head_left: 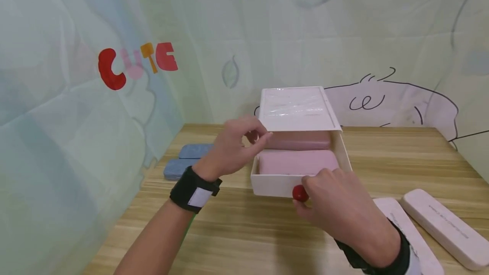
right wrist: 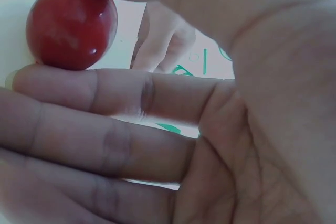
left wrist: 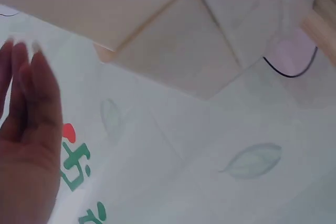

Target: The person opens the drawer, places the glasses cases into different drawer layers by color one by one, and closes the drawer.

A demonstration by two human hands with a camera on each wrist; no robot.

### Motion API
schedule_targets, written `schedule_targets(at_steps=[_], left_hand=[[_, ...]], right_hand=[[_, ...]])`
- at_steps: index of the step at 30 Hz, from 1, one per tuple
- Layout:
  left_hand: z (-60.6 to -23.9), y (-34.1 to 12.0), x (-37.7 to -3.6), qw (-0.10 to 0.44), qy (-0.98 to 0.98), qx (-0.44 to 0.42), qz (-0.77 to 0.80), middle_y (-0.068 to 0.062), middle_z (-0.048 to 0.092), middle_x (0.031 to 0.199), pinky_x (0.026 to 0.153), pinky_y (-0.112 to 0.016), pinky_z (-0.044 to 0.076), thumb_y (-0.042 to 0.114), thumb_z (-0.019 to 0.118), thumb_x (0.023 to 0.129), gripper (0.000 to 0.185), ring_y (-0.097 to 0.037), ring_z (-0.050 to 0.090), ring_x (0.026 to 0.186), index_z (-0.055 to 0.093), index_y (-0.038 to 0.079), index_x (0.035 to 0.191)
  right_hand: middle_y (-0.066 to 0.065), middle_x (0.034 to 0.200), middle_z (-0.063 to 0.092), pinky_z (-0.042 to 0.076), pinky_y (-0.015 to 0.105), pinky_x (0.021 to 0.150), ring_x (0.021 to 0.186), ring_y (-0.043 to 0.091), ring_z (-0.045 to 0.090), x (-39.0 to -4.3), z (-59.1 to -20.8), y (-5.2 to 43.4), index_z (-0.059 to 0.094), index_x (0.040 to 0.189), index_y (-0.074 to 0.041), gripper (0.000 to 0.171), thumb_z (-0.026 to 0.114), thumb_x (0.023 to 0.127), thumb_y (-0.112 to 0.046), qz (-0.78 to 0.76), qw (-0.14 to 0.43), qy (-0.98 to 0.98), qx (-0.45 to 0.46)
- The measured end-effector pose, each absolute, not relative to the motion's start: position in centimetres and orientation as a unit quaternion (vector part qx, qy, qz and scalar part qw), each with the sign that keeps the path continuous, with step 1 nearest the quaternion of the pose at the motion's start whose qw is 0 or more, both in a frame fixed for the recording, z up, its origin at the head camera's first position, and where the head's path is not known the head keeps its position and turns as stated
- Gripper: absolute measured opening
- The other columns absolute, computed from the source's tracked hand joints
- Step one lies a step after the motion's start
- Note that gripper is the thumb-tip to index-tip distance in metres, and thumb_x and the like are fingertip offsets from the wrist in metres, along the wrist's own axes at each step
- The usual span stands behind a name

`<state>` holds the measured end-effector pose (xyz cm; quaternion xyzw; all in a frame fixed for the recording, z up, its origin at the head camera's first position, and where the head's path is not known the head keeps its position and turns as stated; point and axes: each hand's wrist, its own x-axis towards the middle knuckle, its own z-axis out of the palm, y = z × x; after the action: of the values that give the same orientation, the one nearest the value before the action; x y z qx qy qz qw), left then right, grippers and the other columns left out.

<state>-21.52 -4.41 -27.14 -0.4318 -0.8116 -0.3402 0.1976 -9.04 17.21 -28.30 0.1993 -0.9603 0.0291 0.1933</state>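
A white drawer box stands on the table with its drawer pulled out towards me. Two soft pink cases, a near one and a far one, lie inside the drawer, the far one partly under the box top. My right hand pinches the round red knob at the drawer front between thumb and index finger. At the box's left front edge is my left hand, its thumb tip beside the top panel. In the left wrist view its fingers look fairly straight, holding nothing.
Two blue cases lie left, partly behind my left hand. A white case and another white case lie at the right, the latter partly hidden by my right wrist. A printed curtain hangs behind the table.
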Motion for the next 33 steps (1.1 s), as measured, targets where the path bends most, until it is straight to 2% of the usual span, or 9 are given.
schedule_targets(at_steps=[3,6,11,13,18,22,28,31,33], left_hand=[[-27.7,-5.8,-22.0,0.271,-0.803,-0.399,-0.351,-0.005,0.066,0.085,0.075,-0.029,0.055,0.01,0.068,0.096,0.008,-0.016,0.06,0.081,0.07,0.006,0.09],[-28.4,-7.3,-22.8,0.32,-0.801,-0.36,-0.356,-0.008,0.067,0.089,0.079,-0.033,0.052,0.01,0.066,0.097,0.009,-0.02,0.06,0.086,0.069,0.005,0.091],[-29.6,-10.2,-24.7,0.333,-0.824,-0.307,-0.34,-0.013,0.067,0.092,0.086,-0.039,0.044,0.009,0.064,0.097,0.011,-0.03,0.055,0.093,0.069,0.004,0.089],[-30.2,-11.6,-25.5,0.305,-0.85,-0.283,-0.323,-0.014,0.067,0.096,0.09,-0.043,0.043,0.009,0.063,0.098,0.011,-0.032,0.055,0.098,0.07,0.003,0.092],[-32.4,-15.1,-27.2,0.183,-0.915,-0.219,-0.286,-0.022,0.063,0.119,0.106,-0.053,0.038,0.008,0.053,0.099,0.022,-0.04,0.049,0.124,0.067,-0.003,0.113],[-34.3,-17.7,-28.1,0.106,-0.94,-0.2,-0.256,-0.028,0.056,0.129,0.107,-0.058,0.036,0.009,0.05,0.099,0.032,-0.044,0.042,0.13,0.061,-0.007,0.124],[-36.7,-20.5,-28.5,-0.004,-0.965,-0.187,-0.183,-0.029,0.052,0.134,0.099,-0.059,0.042,0.027,0.064,0.099,0.042,-0.045,0.042,0.125,0.059,-0.001,0.131],[-37.7,-21.3,-28.6,-0.032,-0.971,-0.176,-0.161,-0.031,0.048,0.137,0.096,-0.059,0.045,0.037,0.075,0.092,0.055,-0.046,0.042,0.124,0.058,0.002,0.131],[-38.2,-21.7,-28.8,-0.041,-0.973,-0.166,-0.152,-0.032,0.046,0.139,0.098,-0.06,0.045,0.039,0.082,0.086,0.063,-0.047,0.042,0.125,0.057,0.003,0.132]], right_hand=[[-0.007,0.051,0.046,0.031,0.026,0.043,0.046,0.009,0.037,-9.0,-28.3,17.2,0.056,0.059,-0.017,0.035,0.083,0.076,-0.03,0.031,0.196,-0.96,0.199],[-0.007,0.051,0.046,0.03,0.026,0.043,0.046,0.009,0.037,-8.9,-28.4,17.2,0.055,0.059,-0.017,0.035,0.083,0.076,-0.03,0.032,0.194,-0.961,0.197],[-0.007,0.052,0.047,0.03,0.026,0.043,0.046,0.009,0.038,-9.0,-28.5,17.2,0.055,0.059,-0.018,0.035,0.083,0.076,-0.03,0.034,0.194,-0.961,0.196],[-0.007,0.052,0.047,0.03,0.026,0.043,0.046,0.009,0.038,-9.0,-28.5,17.2,0.056,0.059,-0.017,0.034,0.083,0.076,-0.03,0.033,0.193,-0.961,0.195],[-0.006,0.053,0.049,0.03,0.025,0.043,0.046,0.009,0.038,-9.0,-28.4,17.2,0.059,0.062,-0.016,0.032,0.083,0.078,-0.031,0.031,0.18,-0.964,0.193],[-0.007,0.052,0.048,0.03,0.025,0.044,0.046,0.009,0.038,-9.0,-28.4,17.2,0.06,0.062,-0.016,0.032,0.083,0.078,-0.031,0.031,0.178,-0.964,0.193],[-0.007,0.052,0.047,0.029,0.025,0.043,0.046,0.009,0.038,-9.0,-28.4,17.2,0.057,0.061,-0.016,0.034,0.082,0.078,-0.032,0.03,0.175,-0.965,0.192],[-0.007,0.052,0.047,0.029,0.025,0.043,0.046,0.009,0.038,-9.0,-28.4,17.2,0.057,0.061,-0.017,0.034,0.082,0.078,-0.032,0.031,0.173,-0.966,0.19],[-0.007,0.052,0.046,0.029,0.025,0.043,0.046,0.009,0.038,-9.0,-28.4,17.2,0.057,0.061,-0.017,0.034,0.082,0.078,-0.032,0.032,0.173,-0.966,0.19]])
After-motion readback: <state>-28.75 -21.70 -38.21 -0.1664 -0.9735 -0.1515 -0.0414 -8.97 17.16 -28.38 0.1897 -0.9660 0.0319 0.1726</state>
